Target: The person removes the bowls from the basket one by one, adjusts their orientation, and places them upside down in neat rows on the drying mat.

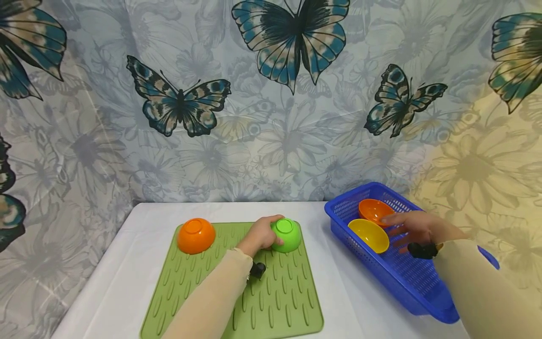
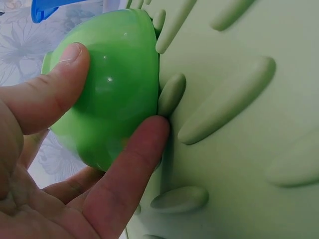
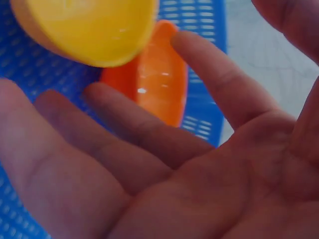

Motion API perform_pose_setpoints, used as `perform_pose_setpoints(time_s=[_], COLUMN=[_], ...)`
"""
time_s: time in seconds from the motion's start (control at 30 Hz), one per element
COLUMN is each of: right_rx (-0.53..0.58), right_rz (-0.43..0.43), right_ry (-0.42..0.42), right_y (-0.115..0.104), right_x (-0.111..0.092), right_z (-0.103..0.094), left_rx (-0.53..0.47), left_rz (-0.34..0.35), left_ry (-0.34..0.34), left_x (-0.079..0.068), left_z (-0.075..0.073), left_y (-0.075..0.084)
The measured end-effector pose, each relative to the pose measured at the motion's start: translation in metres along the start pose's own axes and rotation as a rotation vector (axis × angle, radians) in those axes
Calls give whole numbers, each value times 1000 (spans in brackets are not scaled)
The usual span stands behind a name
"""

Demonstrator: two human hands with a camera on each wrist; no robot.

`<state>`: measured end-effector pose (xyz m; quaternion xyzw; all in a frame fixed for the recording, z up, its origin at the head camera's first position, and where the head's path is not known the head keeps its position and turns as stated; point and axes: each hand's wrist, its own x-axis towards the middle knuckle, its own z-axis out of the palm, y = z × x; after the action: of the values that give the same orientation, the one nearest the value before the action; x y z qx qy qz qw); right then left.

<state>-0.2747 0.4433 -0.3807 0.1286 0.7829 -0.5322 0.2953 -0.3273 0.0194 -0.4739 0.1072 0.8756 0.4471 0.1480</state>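
Observation:
An upside-down green bowl [image 1: 290, 235] sits at the far right corner of a green drying mat [image 1: 275, 296]. My left hand [image 1: 261, 234] grips it from the left; in the left wrist view the thumb [image 2: 70, 74] lies against its side near the base and a finger reaches the rim by the mat. Inside a blue basket [image 1: 360, 251] are an orange bowl [image 1: 372, 209] and a yellow bowl [image 1: 367, 235], both with their hollows showing. My right hand [image 1: 427, 228] hovers over the basket with fingers spread, the index fingertip [image 3: 183, 42] close to the orange bowl; contact is unclear.
Another orange bowl [image 1: 196, 236] rests upside down at the mat's far left corner. A white cloth [image 1: 127, 278] covers the table, and a butterfly-printed curtain [image 1: 279, 155] hangs behind it. The basket's raised walls surround the right hand's area.

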Motion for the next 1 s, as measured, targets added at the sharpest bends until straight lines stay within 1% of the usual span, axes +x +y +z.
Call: perform_pose_setpoints(time_s=[0.1, 0.2, 0.3, 0.43, 0.5, 0.57, 0.7, 0.9, 1.0], right_rx=[-26, -65, -92, -79, -78, -62, -41, -52, -36], right_rz=[20, 43, 41, 50, 69, 85, 65, 89, 60], right_ry=[10, 16, 7, -2, -4, 11, 5, -2, 4], right_y=[4, 3, 2, 3, 4, 5, 7, 8, 10], right_x=[2, 2, 4, 8, 9, 10, 9, 13, 14], right_z=[4, 4, 4, 5, 4, 4, 2, 4, 6], left_rx=[-6, -16, -20, -11, -6, -6, -11, -9, -5], left_rz=[4, 10, 14, 13, 18, 16, 9, 14, 13], left_ry=[-3, -1, 5, 7, 7, 9, 7, 4, 10], left_x=[0, -1, -1, -1, -1, -2, -1, -3, -3], left_z=[1, 1, 1, 0, 0, 0, -1, -1, -1], left_y=[0, 0, 0, -1, 0, 0, 1, 2, 1])
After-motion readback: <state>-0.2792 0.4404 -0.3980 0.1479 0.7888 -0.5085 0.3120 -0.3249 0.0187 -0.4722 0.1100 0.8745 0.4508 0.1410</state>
